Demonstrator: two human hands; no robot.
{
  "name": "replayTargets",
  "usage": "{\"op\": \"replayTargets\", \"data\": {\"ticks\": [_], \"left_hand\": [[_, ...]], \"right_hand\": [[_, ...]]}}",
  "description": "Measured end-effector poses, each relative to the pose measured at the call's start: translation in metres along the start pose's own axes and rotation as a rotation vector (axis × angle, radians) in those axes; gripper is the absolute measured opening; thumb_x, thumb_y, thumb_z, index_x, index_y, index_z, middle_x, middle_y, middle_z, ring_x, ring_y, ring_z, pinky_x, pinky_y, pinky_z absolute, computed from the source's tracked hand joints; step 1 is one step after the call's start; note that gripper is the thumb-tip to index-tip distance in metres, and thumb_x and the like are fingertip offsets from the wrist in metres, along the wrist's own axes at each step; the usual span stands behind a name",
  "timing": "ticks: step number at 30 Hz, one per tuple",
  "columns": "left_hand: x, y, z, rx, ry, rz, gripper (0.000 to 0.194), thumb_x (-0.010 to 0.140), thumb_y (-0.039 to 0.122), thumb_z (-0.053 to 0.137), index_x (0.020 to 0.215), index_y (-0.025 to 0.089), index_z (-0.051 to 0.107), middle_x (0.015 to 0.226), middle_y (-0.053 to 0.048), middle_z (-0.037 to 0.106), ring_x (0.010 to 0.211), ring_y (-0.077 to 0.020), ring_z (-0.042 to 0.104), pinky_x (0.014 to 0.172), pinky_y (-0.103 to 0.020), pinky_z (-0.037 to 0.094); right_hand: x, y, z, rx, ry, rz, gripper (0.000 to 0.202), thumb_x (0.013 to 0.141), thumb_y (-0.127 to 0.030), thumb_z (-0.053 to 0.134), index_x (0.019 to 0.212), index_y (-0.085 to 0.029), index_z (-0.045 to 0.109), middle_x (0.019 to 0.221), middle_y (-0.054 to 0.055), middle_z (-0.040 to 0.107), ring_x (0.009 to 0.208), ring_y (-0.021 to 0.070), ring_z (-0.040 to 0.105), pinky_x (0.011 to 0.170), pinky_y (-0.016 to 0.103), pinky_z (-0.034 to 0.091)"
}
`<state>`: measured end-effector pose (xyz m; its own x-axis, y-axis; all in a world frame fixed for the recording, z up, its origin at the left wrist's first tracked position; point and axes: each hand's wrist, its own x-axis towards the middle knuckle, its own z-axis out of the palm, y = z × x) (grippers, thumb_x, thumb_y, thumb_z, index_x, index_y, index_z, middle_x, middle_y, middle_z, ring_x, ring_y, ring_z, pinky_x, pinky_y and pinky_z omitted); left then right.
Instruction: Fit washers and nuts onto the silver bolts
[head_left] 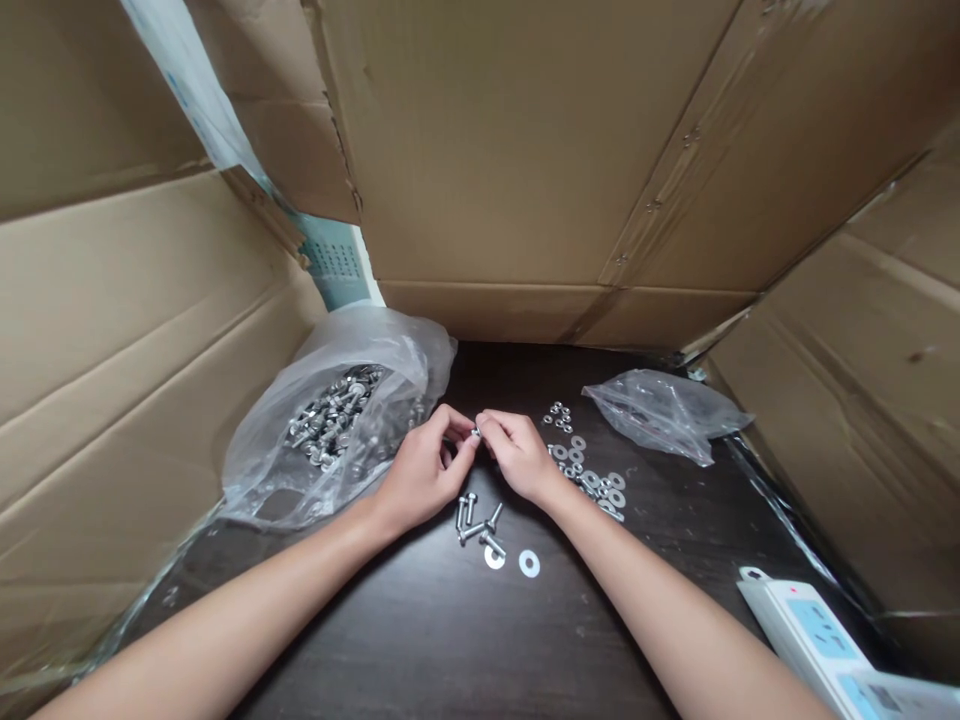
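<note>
My left hand (431, 465) and my right hand (517, 455) meet over the middle of the dark table (420, 620). Their fingertips pinch a small shiny metal piece (475, 432), too small to make out in full. Just below the hands lie several bolts (470, 510), with two flat washers (529, 563) nearer to me. Beside my right wrist is a spread of washers (615, 482) and other metal parts, partly hidden by the wrist. A small group of nuts (559, 412) sits behind them.
On the left, an open plastic bag (255, 450) holds many bolts with washers. Another plastic bag (667, 410) lies flat at the back right. A white power strip (817, 630) is at the front right. Cardboard walls (525, 150) surround the table's back and sides.
</note>
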<state>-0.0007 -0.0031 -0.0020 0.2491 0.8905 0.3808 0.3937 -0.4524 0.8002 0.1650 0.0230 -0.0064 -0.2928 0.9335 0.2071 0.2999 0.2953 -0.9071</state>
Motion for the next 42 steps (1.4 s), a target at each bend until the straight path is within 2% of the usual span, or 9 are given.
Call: {"op": "replayTargets", "data": {"ticks": [5, 9, 12, 15, 22, 26, 32, 38, 42], "left_hand": [[-0.0001, 0.0015, 0.0004, -0.019, 0.025, -0.034, 0.008, 0.098, 0.028, 0.058, 0.097, 0.019, 0.059, 0.085, -0.003, 0.071, 0.071, -0.0163, 0.068, 0.058, -0.024, 0.051], [0.0006, 0.002, 0.0005, -0.025, 0.054, -0.058, 0.01, 0.098, 0.029, 0.058, 0.098, 0.019, 0.059, 0.085, -0.004, 0.071, 0.071, -0.0167, 0.069, 0.058, -0.025, 0.051], [0.0013, 0.0014, 0.0, -0.027, 0.016, -0.043, 0.01, 0.098, 0.03, 0.058, 0.097, 0.02, 0.058, 0.084, -0.003, 0.07, 0.072, -0.0168, 0.068, 0.059, -0.025, 0.051], [0.0014, 0.0006, -0.0005, -0.018, -0.021, -0.042, 0.01, 0.099, 0.029, 0.057, 0.097, 0.02, 0.058, 0.084, -0.003, 0.07, 0.072, -0.0163, 0.067, 0.06, -0.025, 0.051], [-0.0016, 0.0001, -0.0003, -0.012, -0.018, -0.014, 0.01, 0.1, 0.029, 0.056, 0.1, 0.019, 0.058, 0.086, -0.004, 0.069, 0.075, -0.0168, 0.067, 0.063, -0.026, 0.051], [-0.0013, 0.0007, -0.0003, -0.022, 0.015, -0.021, 0.01, 0.1, 0.029, 0.055, 0.099, 0.019, 0.058, 0.087, -0.004, 0.069, 0.076, -0.0168, 0.067, 0.064, -0.026, 0.052], [0.0006, 0.0012, -0.0003, -0.027, 0.028, -0.049, 0.011, 0.1, 0.03, 0.056, 0.098, 0.019, 0.058, 0.085, -0.003, 0.07, 0.074, -0.0166, 0.067, 0.062, -0.026, 0.05], [0.0008, 0.0009, -0.0003, -0.036, -0.014, -0.035, 0.011, 0.099, 0.03, 0.057, 0.098, 0.019, 0.058, 0.085, -0.003, 0.07, 0.073, -0.0165, 0.067, 0.061, -0.025, 0.051], [0.0008, 0.0013, -0.0002, -0.04, -0.009, -0.032, 0.01, 0.099, 0.029, 0.057, 0.099, 0.019, 0.058, 0.087, -0.004, 0.07, 0.074, -0.0163, 0.067, 0.062, -0.025, 0.051]], "right_hand": [[-0.001, -0.001, 0.0002, 0.047, 0.014, 0.009, 0.043, 0.099, -0.045, 0.043, 0.062, -0.022, 0.043, 0.06, -0.003, 0.043, 0.059, 0.0138, 0.042, 0.059, 0.03, 0.03], [-0.0021, -0.0052, -0.0014, 0.059, 0.026, -0.04, 0.025, 0.094, -0.034, 0.046, 0.073, -0.022, 0.05, 0.066, -0.002, 0.048, 0.065, 0.0155, 0.047, 0.066, 0.03, 0.036], [-0.0017, -0.0058, -0.0023, 0.024, 0.021, -0.069, 0.018, 0.091, -0.029, 0.046, 0.075, -0.022, 0.05, 0.067, -0.002, 0.049, 0.067, 0.0159, 0.048, 0.067, 0.03, 0.036], [-0.0009, -0.0038, -0.0024, 0.01, -0.008, -0.055, 0.024, 0.092, -0.029, 0.044, 0.069, -0.022, 0.047, 0.065, -0.002, 0.048, 0.064, 0.0152, 0.046, 0.064, 0.03, 0.035], [-0.0014, 0.0006, 0.0011, 0.044, 0.004, -0.003, 0.045, 0.1, -0.043, 0.043, 0.061, -0.022, 0.041, 0.056, -0.003, 0.041, 0.056, 0.0133, 0.038, 0.057, 0.03, 0.028], [-0.0022, -0.0025, 0.0012, 0.074, 0.026, -0.001, 0.044, 0.101, -0.044, 0.043, 0.063, -0.022, 0.043, 0.06, -0.003, 0.044, 0.059, 0.0143, 0.042, 0.059, 0.03, 0.031], [-0.0024, -0.0072, -0.0021, 0.044, 0.03, -0.046, 0.02, 0.093, -0.031, 0.047, 0.076, -0.023, 0.051, 0.064, -0.002, 0.049, 0.066, 0.0165, 0.048, 0.064, 0.03, 0.036], [-0.0009, -0.0019, -0.0011, 0.03, 0.009, -0.002, 0.038, 0.096, -0.037, 0.045, 0.061, -0.023, 0.042, 0.058, -0.003, 0.044, 0.058, 0.0144, 0.042, 0.059, 0.03, 0.031], [-0.0005, 0.0003, 0.0001, 0.04, 0.009, 0.025, 0.043, 0.098, -0.042, 0.045, 0.06, -0.022, 0.043, 0.057, -0.003, 0.043, 0.057, 0.0138, 0.041, 0.058, 0.03, 0.029]]}}
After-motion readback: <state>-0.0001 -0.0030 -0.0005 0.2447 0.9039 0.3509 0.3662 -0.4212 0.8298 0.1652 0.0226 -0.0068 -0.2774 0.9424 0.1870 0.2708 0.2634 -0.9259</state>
